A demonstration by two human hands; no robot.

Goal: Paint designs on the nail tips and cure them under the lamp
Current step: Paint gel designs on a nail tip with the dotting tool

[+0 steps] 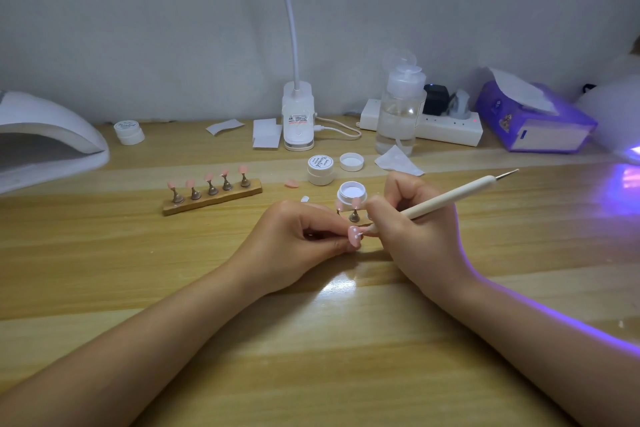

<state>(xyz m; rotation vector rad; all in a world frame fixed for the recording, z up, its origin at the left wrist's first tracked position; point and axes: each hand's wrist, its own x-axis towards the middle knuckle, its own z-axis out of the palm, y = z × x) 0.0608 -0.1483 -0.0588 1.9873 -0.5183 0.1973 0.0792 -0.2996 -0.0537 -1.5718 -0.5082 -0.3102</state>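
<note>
My left hand point(298, 239) pinches a pink nail tip point(354, 236) that bears small white dots. My right hand point(415, 232) grips a cream dotting pen point(446, 199), whose lower tip touches that nail tip. Just behind the hands stands an open jar of white gel point(351, 194) and a small metal stand point(354, 217) holding another tip. A wooden holder point(211, 199) to the left carries several pink nail tips on metal stands. A white curing lamp point(45, 142) sits at the far left. A second lamp point(623, 114) at the far right glows purple.
A loose pink tip point(292, 183) lies beside a closed white jar point(321, 169) and a loose lid point(351, 162). Farther back are another jar point(129, 132), a clip lamp base point(298, 114), a pump bottle point(400, 107), a power strip point(446, 128), a purple tissue box point(533, 118) and paper wipes point(266, 133).
</note>
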